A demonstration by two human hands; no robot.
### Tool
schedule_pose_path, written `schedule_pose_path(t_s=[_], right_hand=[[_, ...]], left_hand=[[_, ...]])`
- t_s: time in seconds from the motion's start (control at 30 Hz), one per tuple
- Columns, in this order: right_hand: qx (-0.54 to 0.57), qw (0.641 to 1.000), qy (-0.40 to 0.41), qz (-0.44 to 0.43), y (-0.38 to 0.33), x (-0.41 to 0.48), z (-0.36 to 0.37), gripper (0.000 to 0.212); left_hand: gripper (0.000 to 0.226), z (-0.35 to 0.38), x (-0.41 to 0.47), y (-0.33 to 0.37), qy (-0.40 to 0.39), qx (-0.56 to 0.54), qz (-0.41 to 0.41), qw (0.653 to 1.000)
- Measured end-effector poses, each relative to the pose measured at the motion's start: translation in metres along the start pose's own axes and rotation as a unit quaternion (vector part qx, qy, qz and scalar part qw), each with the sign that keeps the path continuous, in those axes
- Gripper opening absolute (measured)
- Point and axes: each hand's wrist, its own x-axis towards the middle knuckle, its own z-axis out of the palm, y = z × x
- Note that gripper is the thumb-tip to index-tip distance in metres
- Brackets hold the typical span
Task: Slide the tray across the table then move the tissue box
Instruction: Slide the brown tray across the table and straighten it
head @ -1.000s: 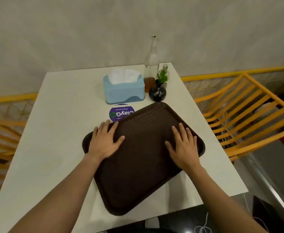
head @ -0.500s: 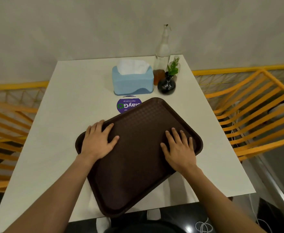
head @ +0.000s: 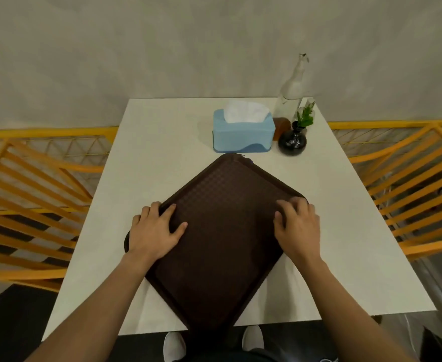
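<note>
Both hands, left (head: 155, 234) and right (head: 298, 228), lay open, palms flat on the dark brown textured plastic tray (head: 222, 231), its far corner near the light blue tissue box (head: 243, 134).

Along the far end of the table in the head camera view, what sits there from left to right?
Blue tissue box → clear glass bottle → small black vase with a green sprig. The bottle stands slightly behind the other two.

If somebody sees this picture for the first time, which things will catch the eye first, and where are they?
The big dark brown tray dominates the middle of the white table, turned like a diamond with its near corner over the table edge, and the left hand and right hand lie flat on it. Just beyond its far corner stands the light blue tissue box.
</note>
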Motion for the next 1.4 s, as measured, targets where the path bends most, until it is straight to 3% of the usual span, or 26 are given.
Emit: schedule_pose_path(t_s=[0.1,0.2,0.37,0.6,0.87,1.1,1.27,1.4], right_hand=[[0.018,0.99,-0.032,0.133,-0.013,-0.019,-0.001,0.054],[0.012,0.98,-0.086,0.181,-0.028,-0.034,0.006,0.062],[-0.011,0.985,-0.085,0.151,-0.07,-0.039,0.026,0.048],[-0.014,0.988,-0.092,0.122,-0.069,-0.021,0.034,0.047],[0.051,0.987,-0.132,0.079,-0.113,0.01,0.051,0.053],[0.012,0.992,-0.12,0.031,-0.141,-0.024,0.047,0.062],[-0.037,0.987,-0.156,0.033,-0.128,-0.052,0.055,0.08],[-0.047,0.984,-0.17,0.033,-0.116,-0.046,0.058,0.083]], left_hand=[[0.076,0.001,-0.007,-0.014,0.005,-0.001,-0.016,1.0],[0.076,0.001,-0.015,-0.026,0.006,-0.009,-0.031,0.999],[0.073,0.002,-0.031,-0.068,0.022,-0.014,-0.033,0.999],[0.066,-0.002,-0.041,-0.064,0.021,-0.009,-0.019,1.0],[0.068,0.0,-0.037,-0.105,-0.033,-0.07,0.111,0.991],[0.073,0.015,-0.049,-0.113,-0.026,-0.036,0.099,0.994],[0.072,0.022,-0.059,-0.094,-0.005,-0.052,0.068,0.996],[0.072,0.023,-0.06,-0.081,0.008,-0.091,0.046,0.995]])
